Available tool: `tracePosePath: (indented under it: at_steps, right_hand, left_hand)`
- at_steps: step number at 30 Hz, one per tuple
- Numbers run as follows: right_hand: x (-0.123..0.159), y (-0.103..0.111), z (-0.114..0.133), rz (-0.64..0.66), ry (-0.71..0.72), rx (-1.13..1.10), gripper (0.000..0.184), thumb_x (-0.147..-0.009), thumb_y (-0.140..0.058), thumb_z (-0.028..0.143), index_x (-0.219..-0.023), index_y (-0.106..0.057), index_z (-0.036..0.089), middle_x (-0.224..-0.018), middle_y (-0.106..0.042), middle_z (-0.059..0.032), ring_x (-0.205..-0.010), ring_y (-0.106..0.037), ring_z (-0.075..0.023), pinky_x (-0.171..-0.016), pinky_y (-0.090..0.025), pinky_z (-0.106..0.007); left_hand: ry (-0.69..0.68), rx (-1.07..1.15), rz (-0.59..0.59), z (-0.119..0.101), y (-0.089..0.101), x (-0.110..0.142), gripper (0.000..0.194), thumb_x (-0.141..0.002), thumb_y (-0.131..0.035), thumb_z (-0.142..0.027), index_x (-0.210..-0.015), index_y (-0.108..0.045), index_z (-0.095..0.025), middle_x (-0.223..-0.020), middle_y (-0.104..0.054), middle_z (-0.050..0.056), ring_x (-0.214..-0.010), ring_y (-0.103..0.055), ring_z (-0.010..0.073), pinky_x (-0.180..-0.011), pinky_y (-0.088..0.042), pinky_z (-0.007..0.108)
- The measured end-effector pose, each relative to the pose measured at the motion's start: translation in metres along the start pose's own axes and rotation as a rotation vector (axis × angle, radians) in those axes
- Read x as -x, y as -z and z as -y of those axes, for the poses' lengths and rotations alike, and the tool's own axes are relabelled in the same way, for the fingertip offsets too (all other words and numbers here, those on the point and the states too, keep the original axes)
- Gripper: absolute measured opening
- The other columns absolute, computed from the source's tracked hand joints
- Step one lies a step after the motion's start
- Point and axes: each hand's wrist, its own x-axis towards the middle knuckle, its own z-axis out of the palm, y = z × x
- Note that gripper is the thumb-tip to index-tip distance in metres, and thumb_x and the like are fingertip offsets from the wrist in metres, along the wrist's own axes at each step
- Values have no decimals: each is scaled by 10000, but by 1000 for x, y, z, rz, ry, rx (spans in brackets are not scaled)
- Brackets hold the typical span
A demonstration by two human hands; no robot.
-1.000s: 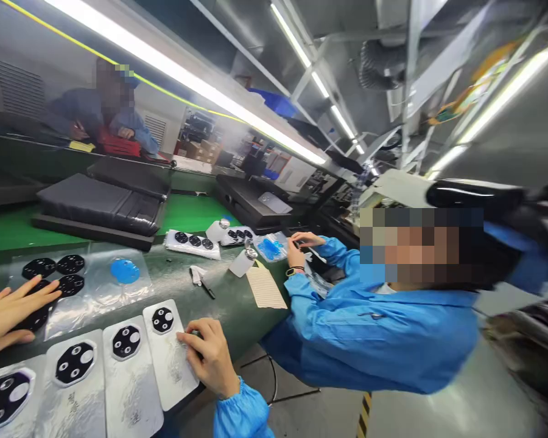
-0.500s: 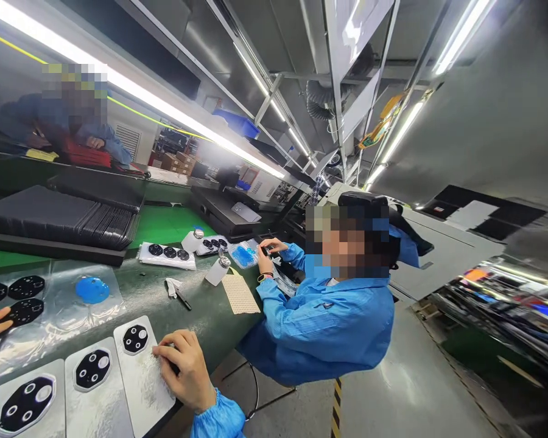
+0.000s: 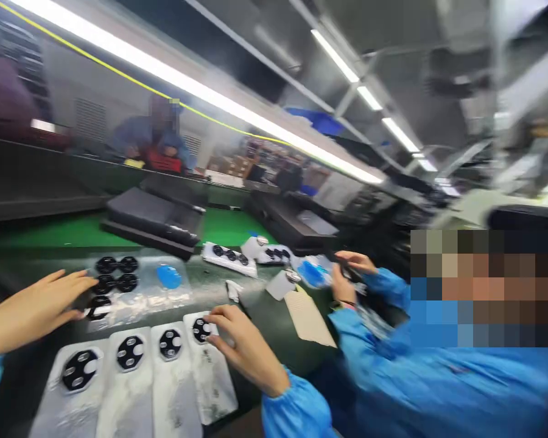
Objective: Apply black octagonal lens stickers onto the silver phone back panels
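On the bench (image 3: 267, 313), the rightmost white panel (image 3: 214, 389) lies under our right hand's (image 3: 246, 344) loosely bent fingers (image 3: 222, 315), beside its black disc (image 3: 200, 330), contact unclear, while our left hand (image 3: 41, 307), unclenched, is just beside black cutouts (image 3: 104, 284) on clear film (image 3: 176, 301).

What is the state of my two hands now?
Left hand: open, fingers extended toward the black camera covers.
Right hand: fingers curled at the rightmost phone back; grip cannot be told.

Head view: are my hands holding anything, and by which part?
Left hand seems to hold nothing; right hand is at the rightmost white panel, far end; whether it grips cannot be told.
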Motion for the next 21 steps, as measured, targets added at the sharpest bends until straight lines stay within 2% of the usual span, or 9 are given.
tracePosePath:
  at_steps: [2, 4, 7, 10, 13, 15, 21]
  right_hand:
    - [-34, 3, 17, 126, 84, 19, 283, -908, -642, 236, -1191, -633, 252, -1134, -653, -61, -1039, -600, -242, -887, -492, -389]
    - [-72, -7, 37, 244, 156, 36, 274, -900, -661, 262, -1174, -652, 259, -1131, -667, -59, -1034, -610, -247, -873, -493, -390]
    - [-123, -39, 66, 350, 207, 41, 242, -825, -748, 266, -1064, -710, 272, -1062, -684, -45, -1010, -620, -247, -817, -497, -364]
    - [-161, -77, 83, 384, 188, 37, 270, -748, -812, 246, -1000, -721, 271, -1019, -659, -29, -1006, -611, -228, -766, -489, -321]
    - [-180, -104, 89, 400, 131, 39, 386, -675, -863, 249, -1020, -689, 259, -1017, -613, -21, -1023, -583, -221, -743, -476, -306]
    - [-183, -114, 92, 408, 97, 36, 451, -649, -883, 271, -1040, -659, 255, -1023, -584, -13, -1009, -572, -211, -726, -468, -300]
    - [-180, -118, 99, 428, 62, 36, 428, -671, -872, 258, -1005, -608, 218, -1084, -538, -25, -1066, -539, -218, -784, -460, -326]
  left_hand:
    - [28, -38, -1, -10, 24, 6, 384, -869, -525, -225, -1244, -607, -209, -1308, -663, 75, -1227, -605, 265, -1155, -317, 456]
    - [85, -76, 15, -18, 33, 9, 317, -858, -564, -190, -1164, -648, -206, -1256, -691, 88, -1220, -608, 276, -1137, -335, 459]
    - [98, -91, 25, -27, 31, 11, 343, -893, -595, -236, -1233, -624, -264, -1308, -667, 66, -1285, -560, 270, -1144, -320, 462]
    - [80, -82, 16, -34, 25, 12, 442, -911, -622, -335, -1346, -556, -290, -1381, -613, 80, -1361, -482, 297, -1174, -233, 535]
    - [59, -71, 11, -38, 21, 11, 501, -882, -675, -392, -1357, -553, -292, -1389, -605, 85, -1416, -395, 340, -1175, -139, 626]
    - [55, -63, 4, -39, 19, 11, 492, -878, -674, -429, -1336, -574, -283, -1369, -621, 88, -1420, -382, 354, -1162, -111, 668]
    - [67, -38, -37, -38, 10, 9, 473, -876, -644, -516, -1268, -636, -252, -1326, -652, 96, -1409, -392, 375, -1134, 17, 739]
